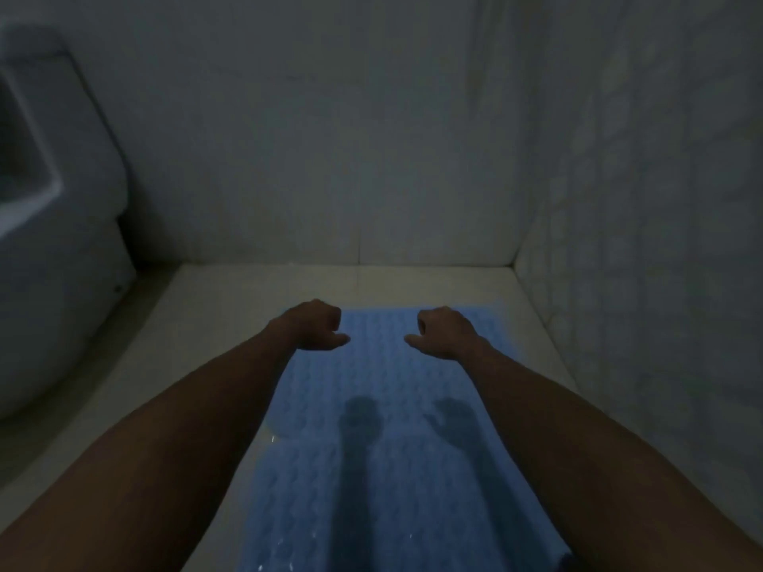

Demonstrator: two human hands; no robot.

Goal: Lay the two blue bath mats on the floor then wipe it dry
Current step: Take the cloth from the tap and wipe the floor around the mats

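Two blue textured bath mats lie flat on the pale tiled floor [214, 307], end to end. The far mat [384, 373] reaches toward the back wall and the near mat [297, 509] runs to the bottom edge. Both my arms stretch out over them. My left hand [313, 326] hovers over the far mat's left corner, fingers loosely curled downward, thumb pointing inward, holding nothing. Over the far mat's right part hangs my right hand [444, 332], posed the same way and empty. Their shadows fall on the mats below.
A white toilet [62, 241] stands at the left against the wall. A plain back wall [330, 158] and a tiled right wall [640, 241] close the corner. Small wet glints show on the near mat. The light is dim.
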